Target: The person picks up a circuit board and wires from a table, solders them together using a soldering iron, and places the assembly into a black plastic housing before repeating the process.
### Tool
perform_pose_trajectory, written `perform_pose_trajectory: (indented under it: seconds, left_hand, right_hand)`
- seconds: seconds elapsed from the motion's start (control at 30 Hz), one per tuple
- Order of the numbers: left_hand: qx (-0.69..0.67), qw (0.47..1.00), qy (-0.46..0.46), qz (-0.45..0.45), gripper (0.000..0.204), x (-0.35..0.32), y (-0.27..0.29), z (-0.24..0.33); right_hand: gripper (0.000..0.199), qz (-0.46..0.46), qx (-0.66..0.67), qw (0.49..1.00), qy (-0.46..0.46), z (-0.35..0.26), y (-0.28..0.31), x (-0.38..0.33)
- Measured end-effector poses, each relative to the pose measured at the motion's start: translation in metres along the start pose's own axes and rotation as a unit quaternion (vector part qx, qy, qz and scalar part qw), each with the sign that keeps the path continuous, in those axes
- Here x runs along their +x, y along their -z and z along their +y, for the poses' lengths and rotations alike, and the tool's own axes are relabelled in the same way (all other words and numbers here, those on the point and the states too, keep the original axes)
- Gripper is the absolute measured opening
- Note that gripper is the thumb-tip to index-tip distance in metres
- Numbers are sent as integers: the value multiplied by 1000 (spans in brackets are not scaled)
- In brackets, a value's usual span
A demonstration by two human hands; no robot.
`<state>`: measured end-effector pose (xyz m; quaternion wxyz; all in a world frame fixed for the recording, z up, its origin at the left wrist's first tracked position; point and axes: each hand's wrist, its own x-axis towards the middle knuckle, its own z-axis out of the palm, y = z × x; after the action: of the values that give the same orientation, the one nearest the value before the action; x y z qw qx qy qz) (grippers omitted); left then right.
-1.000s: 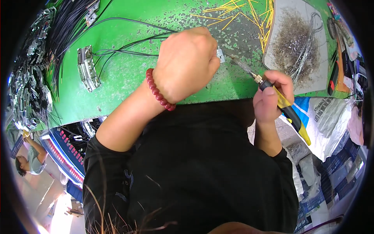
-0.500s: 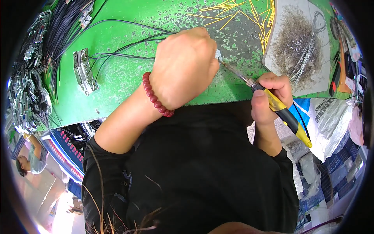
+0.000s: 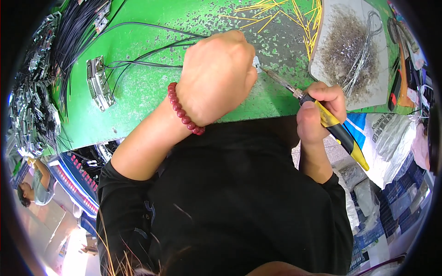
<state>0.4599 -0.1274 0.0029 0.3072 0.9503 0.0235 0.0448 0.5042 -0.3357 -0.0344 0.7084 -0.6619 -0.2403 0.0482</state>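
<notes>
My left hand [image 3: 218,78] is closed over the green tabletop, knuckles up, a dark red bead bracelet on its wrist. Black wires [image 3: 154,66] run into it from the left, and its fingertips are hidden below. A small pale piece [image 3: 256,64] pokes out past the fingers on the right. My right hand [image 3: 320,112] grips a soldering iron [image 3: 338,131] by its yellow and black handle. The iron's tip points up-left, close beside the pale piece; whether they touch I cannot tell. Left of my left hand lies a metal bracket [image 3: 98,83] near the wires.
Yellow wires [image 3: 301,23] are scattered at the far side. A grey board [image 3: 380,87] carries dark residue and a silvery solder wire coil [image 3: 361,62]. Bundled black cables [image 3: 76,41] and metal parts [image 3: 34,92] crowd the left edge. Tools [image 3: 400,78] lie far right. Another person [image 3: 39,188] sits lower left.
The soldering iron's tip has shifted slightly up and to the right, opening a little more distance from my left fingers. My left hand has barely moved.
</notes>
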Motion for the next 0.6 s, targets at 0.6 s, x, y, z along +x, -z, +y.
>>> perform_pose_trajectory:
  seconds: [0.6]
  left_hand:
    - [-42,998,-34,11,8,-3,3,-6]
  right_hand:
    - [20,-9,-34,999,28,-3,-3,4]
